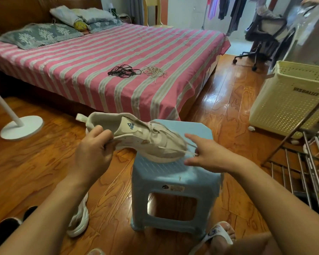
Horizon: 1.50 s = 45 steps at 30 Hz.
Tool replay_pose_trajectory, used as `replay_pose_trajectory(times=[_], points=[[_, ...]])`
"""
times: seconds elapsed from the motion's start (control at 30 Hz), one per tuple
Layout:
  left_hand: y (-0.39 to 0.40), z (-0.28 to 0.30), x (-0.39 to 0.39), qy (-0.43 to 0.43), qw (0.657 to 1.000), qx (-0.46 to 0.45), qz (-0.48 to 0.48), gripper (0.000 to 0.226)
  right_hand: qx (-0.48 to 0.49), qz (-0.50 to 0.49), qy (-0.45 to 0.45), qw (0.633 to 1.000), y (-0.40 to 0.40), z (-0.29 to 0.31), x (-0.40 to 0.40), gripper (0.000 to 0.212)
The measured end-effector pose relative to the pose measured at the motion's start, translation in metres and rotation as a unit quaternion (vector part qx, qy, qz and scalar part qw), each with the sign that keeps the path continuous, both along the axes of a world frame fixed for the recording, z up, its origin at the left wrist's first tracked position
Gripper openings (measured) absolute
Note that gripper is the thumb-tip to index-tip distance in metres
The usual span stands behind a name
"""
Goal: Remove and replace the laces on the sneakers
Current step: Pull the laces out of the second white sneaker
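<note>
A beige sneaker (145,139) is held over a light blue plastic stool (175,179), its toe resting on the seat. My left hand (94,151) grips the sneaker's heel side. My right hand (206,155) is at the toe end, index finger stretched out, the other fingers pinching the thin beige lace (191,146) that trails from the shoe. A second white sneaker (79,218) lies on the floor under my left forearm. On the striped bed lie a bundle of black laces (123,71) and a bundle of beige laces (154,71).
The pink striped bed (92,70) fills the far side. A white fan base (21,127) stands at left, a cream laundry basket (287,100) and a metal rack (305,162) at right. Black shoes (10,229) lie at lower left; my sandalled foot (221,236) is beside the stool.
</note>
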<state>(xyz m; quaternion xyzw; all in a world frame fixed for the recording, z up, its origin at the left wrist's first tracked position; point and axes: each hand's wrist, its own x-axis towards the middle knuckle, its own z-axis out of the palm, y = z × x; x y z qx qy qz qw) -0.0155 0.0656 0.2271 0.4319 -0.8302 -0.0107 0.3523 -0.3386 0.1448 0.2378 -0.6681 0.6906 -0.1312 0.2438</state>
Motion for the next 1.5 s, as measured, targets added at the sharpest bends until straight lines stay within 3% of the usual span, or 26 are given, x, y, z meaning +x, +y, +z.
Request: replay_pose_trajectory(times=[0.1, 0.2, 0.3, 0.4, 0.47, 0.53, 0.6, 0.63, 0.77, 0.83, 0.9, 0.97, 1.07, 1.17, 1.23, 1.3, 1.4, 1.43, 1.5], points=[[-0.004, -0.001, 0.005, -0.029, 0.999, -0.023, 0.014, 0.013, -0.029, 0.026, -0.052, 0.998, 0.002, 0.006, 0.002, 0.062], [-0.015, -0.005, 0.017, 0.000, 0.999, 0.016, 0.049, 0.017, -0.074, 0.019, -0.081, 0.994, 0.003, 0.009, -0.001, 0.029], [-0.028, -0.010, 0.039, 0.020, 0.994, 0.056, 0.089, 0.015, -0.149, -0.091, -0.115, 0.978, -0.001, 0.003, -0.034, 0.055], [-0.027, -0.014, 0.037, 0.008, 0.993, 0.079, 0.090, 0.020, -0.212, -0.205, -0.063, 0.953, -0.004, -0.013, -0.060, 0.051], [-0.023, -0.018, 0.027, 0.011, 0.993, 0.089, 0.077, 0.022, -0.200, -0.240, -0.033, 0.949, -0.004, -0.022, -0.061, 0.051], [-0.022, -0.019, 0.021, 0.010, 0.994, 0.077, 0.070, 0.021, -0.119, -0.238, -0.150, 0.952, -0.003, -0.020, -0.056, 0.050], [-0.022, -0.017, 0.023, 0.014, 0.995, 0.045, 0.093, 0.017, 0.014, -0.216, -0.316, 0.924, 0.001, -0.007, -0.053, 0.055], [-0.021, -0.015, 0.025, 0.023, 0.993, 0.031, 0.115, 0.015, 0.055, -0.201, -0.343, 0.916, 0.003, -0.002, -0.053, 0.061], [-0.023, -0.008, 0.039, 0.026, 0.984, -0.007, 0.175, 0.009, 0.004, -0.195, -0.269, 0.943, 0.003, -0.001, -0.052, 0.083], [-0.026, -0.012, 0.047, 0.006, 0.982, 0.002, 0.190, 0.008, 0.004, -0.206, -0.331, 0.921, -0.001, -0.008, -0.051, 0.080], [-0.029, -0.016, 0.052, 0.002, 0.977, 0.022, 0.210, 0.007, 0.043, -0.201, -0.392, 0.897, 0.000, -0.012, -0.048, 0.059], [-0.030, -0.017, 0.053, 0.023, 0.972, 0.042, 0.232, 0.007, 0.067, -0.187, -0.359, 0.912, 0.003, -0.014, -0.049, 0.036], [-0.029, -0.015, 0.051, 0.076, 0.956, 0.071, 0.273, 0.008, 0.078, -0.190, -0.307, 0.930, 0.001, -0.014, -0.045, 0.034], [-0.028, -0.012, 0.052, 0.095, 0.940, 0.089, 0.314, 0.010, -0.042, -0.280, -0.203, 0.937, -0.003, -0.017, -0.046, 0.038], [-0.028, -0.013, 0.060, 0.095, 0.932, 0.102, 0.334, 0.011, -0.098, -0.404, -0.145, 0.898, -0.003, -0.023, -0.072, 0.036], [-0.028, -0.014, 0.066, 0.082, 0.934, 0.106, 0.330, 0.010, -0.073, -0.489, -0.066, 0.867, 0.006, -0.031, -0.100, 0.038], [-0.027, -0.013, 0.058, 0.022, 0.963, 0.074, 0.257, 0.009, 0.055, -0.414, 0.137, 0.898, 0.007, -0.041, -0.094, 0.041], [-0.026, -0.011, 0.051, 0.015, 0.973, 0.057, 0.225, 0.011, 0.059, -0.366, 0.192, 0.909, 0.003, -0.040, -0.080, 0.041], [-0.022, -0.003, 0.035, 0.022, 0.985, 0.023, 0.172, 0.011, -0.046, -0.253, 0.210, 0.943, -0.010, -0.030, -0.048, 0.045]])
